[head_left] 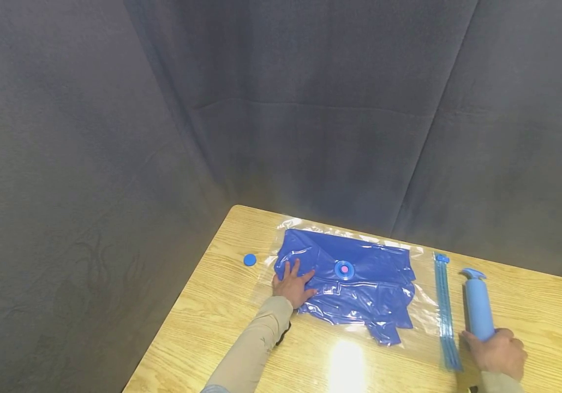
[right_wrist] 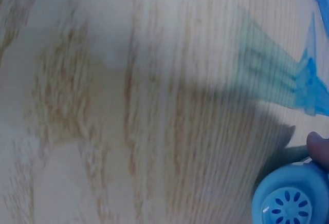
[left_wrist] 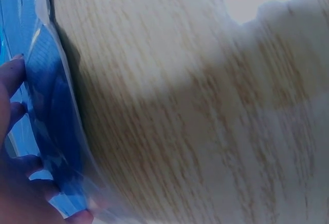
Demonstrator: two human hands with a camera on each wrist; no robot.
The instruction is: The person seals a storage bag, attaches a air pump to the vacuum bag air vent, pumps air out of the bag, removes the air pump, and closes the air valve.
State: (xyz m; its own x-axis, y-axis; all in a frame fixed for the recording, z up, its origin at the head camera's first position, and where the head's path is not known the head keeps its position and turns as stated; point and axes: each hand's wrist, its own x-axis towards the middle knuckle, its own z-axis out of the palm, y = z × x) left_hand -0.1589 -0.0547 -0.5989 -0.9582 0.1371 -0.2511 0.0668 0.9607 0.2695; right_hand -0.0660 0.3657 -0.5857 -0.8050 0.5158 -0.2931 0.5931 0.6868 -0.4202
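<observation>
A clear vacuum storage bag point(head_left: 423, 295) lies flat on the table with folded blue cloth point(head_left: 359, 245) inside it. Near the middle of its upper face is a round blue valve point(head_left: 344, 269) with a pink centre, uncapped. My left hand point(head_left: 294, 286) rests with spread fingers on the bag's left part, its fingers point(left_wrist: 13, 75) against the plastic. At the right, my right hand point(head_left: 499, 352) grips the near end of a light blue hand pump point(head_left: 479, 308), whose T-shaped handle points away from me. The pump's slotted round end point(right_wrist: 290, 206) shows in the right wrist view.
A round blue cap point(head_left: 249, 260) lies on the table left of the bag. Along the bag's right edge runs a blue zip strip point(head_left: 444, 311) with a slider point(head_left: 441, 258) at its far end. Grey curtains point(head_left: 310, 136) hang behind the wooden table point(head_left: 202, 305).
</observation>
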